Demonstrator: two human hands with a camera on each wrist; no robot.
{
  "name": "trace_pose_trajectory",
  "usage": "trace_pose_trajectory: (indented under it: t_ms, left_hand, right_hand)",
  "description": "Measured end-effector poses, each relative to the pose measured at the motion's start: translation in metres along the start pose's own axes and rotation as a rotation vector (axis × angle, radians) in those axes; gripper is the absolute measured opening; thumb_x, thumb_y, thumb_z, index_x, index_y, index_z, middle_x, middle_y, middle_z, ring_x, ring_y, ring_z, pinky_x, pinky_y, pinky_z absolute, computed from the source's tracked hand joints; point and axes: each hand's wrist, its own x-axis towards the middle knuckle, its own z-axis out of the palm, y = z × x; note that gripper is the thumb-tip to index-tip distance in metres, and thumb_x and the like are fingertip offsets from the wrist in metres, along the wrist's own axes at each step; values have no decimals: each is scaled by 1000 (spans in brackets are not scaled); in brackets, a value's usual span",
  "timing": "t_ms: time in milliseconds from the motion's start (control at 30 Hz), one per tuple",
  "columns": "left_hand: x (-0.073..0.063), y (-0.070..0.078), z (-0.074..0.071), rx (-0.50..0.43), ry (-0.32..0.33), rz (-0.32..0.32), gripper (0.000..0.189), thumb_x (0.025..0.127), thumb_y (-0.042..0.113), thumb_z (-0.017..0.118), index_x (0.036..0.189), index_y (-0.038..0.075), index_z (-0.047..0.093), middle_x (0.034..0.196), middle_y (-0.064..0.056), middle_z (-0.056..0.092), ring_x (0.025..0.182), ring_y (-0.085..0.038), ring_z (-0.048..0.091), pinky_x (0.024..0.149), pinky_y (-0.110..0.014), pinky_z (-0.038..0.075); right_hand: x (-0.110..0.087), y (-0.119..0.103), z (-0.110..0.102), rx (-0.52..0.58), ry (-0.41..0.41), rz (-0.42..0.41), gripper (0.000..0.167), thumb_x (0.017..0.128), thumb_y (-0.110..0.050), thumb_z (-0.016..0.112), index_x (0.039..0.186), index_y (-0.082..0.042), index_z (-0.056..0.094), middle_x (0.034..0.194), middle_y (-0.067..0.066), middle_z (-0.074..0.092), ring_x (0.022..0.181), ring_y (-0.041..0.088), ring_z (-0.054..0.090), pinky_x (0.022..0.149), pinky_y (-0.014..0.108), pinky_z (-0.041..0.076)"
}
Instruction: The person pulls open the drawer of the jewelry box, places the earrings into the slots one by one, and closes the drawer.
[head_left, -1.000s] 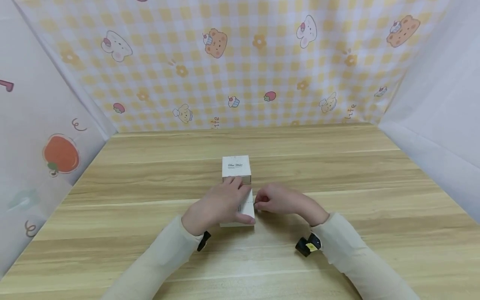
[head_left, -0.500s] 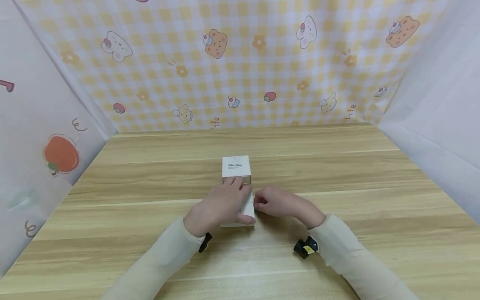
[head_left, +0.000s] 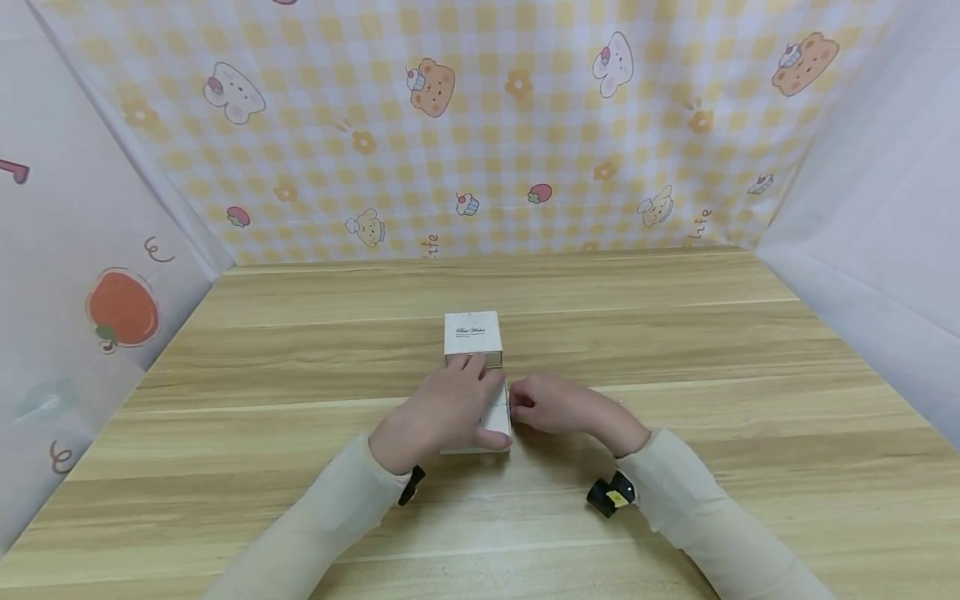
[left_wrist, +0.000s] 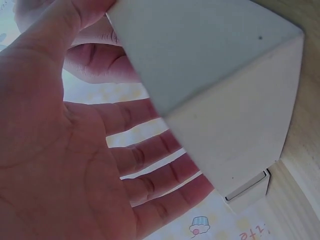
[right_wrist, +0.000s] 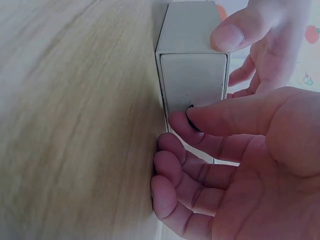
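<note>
A small white drawer-style box (head_left: 495,419) lies on the table under my left hand (head_left: 438,412). That hand grips it from above, the thumb on the near right part and the other fingers reaching over toward its far edge. At the box's right side, my right hand (head_left: 558,404) pinches a short black pull tab (right_wrist: 192,121) between thumb and index finger. The tab comes out of the inset end face (right_wrist: 192,77), framed by the sleeve. The right hand's other fingers curl close to the tabletop. Most of the box top is hidden by the left hand.
Just beyond the left fingertips stands a second white box (head_left: 472,332) with dark script on its lid. The wood-grain table (head_left: 712,333) is bordered by a yellow checked cloth (head_left: 480,125) behind and white sheets at the sides.
My right wrist and sleeve have shifted slightly left, and the fingers have closed in on the tab. The box's right edge has moved very slightly rightward. The left hand has hardly moved.
</note>
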Motion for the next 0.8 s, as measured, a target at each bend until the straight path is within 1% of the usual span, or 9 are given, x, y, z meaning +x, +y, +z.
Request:
trace_pose_trajectory:
  t_ms: [267,533,667,800]
  left_hand:
    - [0,0,0,1,12,8,68,72,58,69,117,10,54,109,-8,52,104,-26,48,87,-40,45]
    - [0,0,0,12,16,9,67,72,58,69,117,10,54,108,-7,51,102,-25,49,86,-39,45]
    - [-1,0,0,18,15,11,69,73,58,68,119,10,53,110,-8,52,105,-26,49,89,-39,45]
    - [-1,0,-1,8,6,5,71,73,58,68,122,9,52,113,-9,51,108,-27,48,91,-40,44]
  right_hand:
    - [-2,2,-3,-17,0,-9,18,90,-8,53,72,-9,55,63,-4,42,60,8,40,56,20,34]
    - [-5,3,-7,-21,-26,57,18,88,-8,54,70,-10,53,63,-4,43,60,10,41,56,21,33]
    - [-6,5,-10,-22,-47,78,16,87,-9,55,71,-10,56,63,-4,44,60,10,42,56,22,34]
    - [-8,7,-13,-19,-60,81,15,85,-9,55,71,-10,57,63,-5,45,60,10,42,56,21,34]
